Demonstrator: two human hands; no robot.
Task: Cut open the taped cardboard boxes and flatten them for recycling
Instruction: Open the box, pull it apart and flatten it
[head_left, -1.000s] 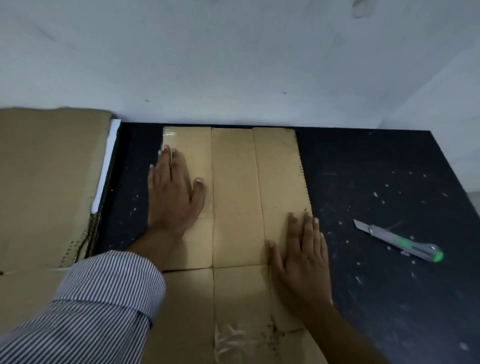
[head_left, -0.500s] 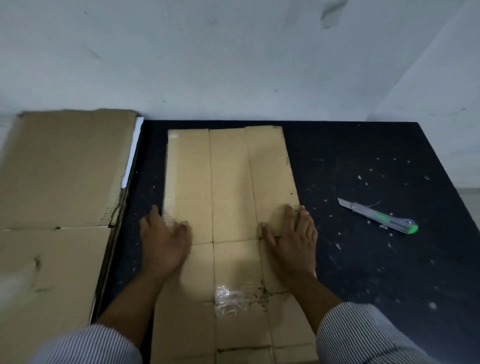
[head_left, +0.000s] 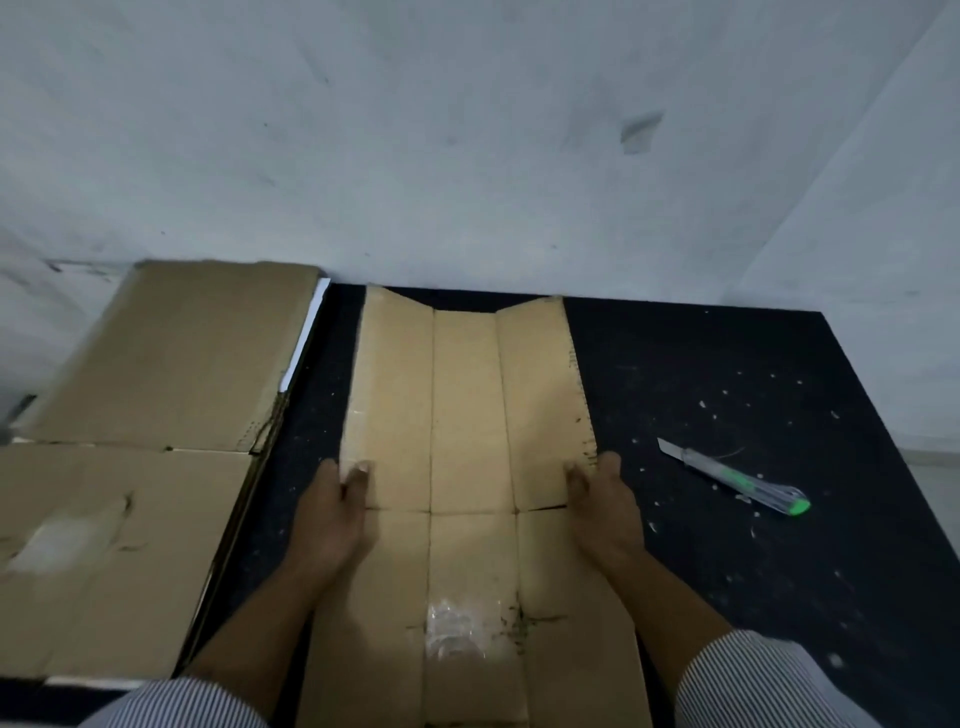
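Together, left hand (head_left: 332, 519), right hand (head_left: 605, 512) pinch cardboard (head_left: 465, 405) (edges).

A black worktop (head_left: 727, 353) fills the lower part of the view, its back edge set against a pale, bluish-white wall (head_left: 415, 156). Small white flecks (head_left: 702, 404) are scattered over the worktop's right half, thickest toward the near right. The wall carries a greyish, tilted patch (head_left: 641, 132) high on the right, a few tiny dark specks, and dark scuffs (head_left: 54, 267) low on the left. At the right a second wall (head_left: 883, 234) meets the first in a corner line that slants up to the frame's top right. A narrow white strip (head_left: 307, 338) runs along the worktop's far left edge; its material is unclear.
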